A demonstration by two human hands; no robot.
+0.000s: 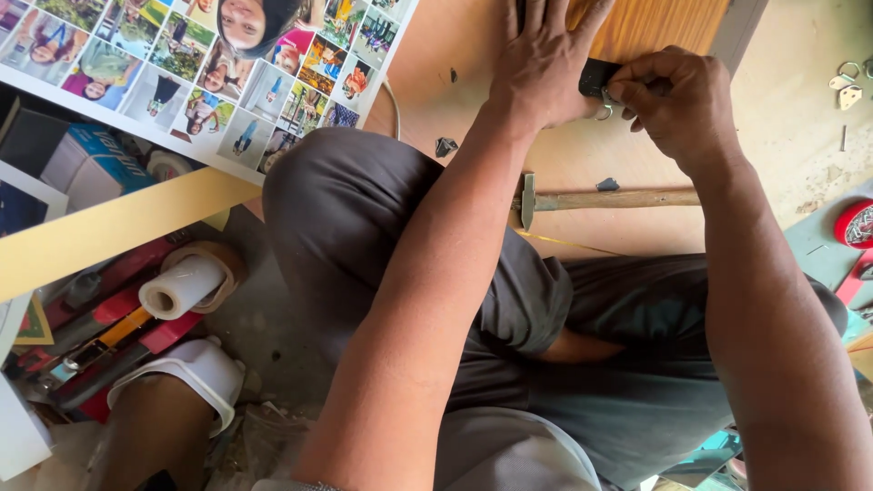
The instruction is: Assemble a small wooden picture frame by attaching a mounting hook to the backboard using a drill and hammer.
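Plain brown board (582, 195) fills the work surface under the person's forearms, with a strip of orange wood grain (655, 25) at its far edge. No open container shows its contents clearly; at the left, beneath a pale shelf edge, a jumble of red-handled tools (109, 336) and a white roll (182, 286) lie loosely together. The left hand (541, 64) presses flat on the board, fingers spread and extended away from the body. The right hand (677, 100) has its fingers curled tight, pinching a small black piece (596, 77) with a metal ring, just beside the left thumb. A hammer (605, 198) lies on the board nearer the body, long axis left to right, head pointing left.
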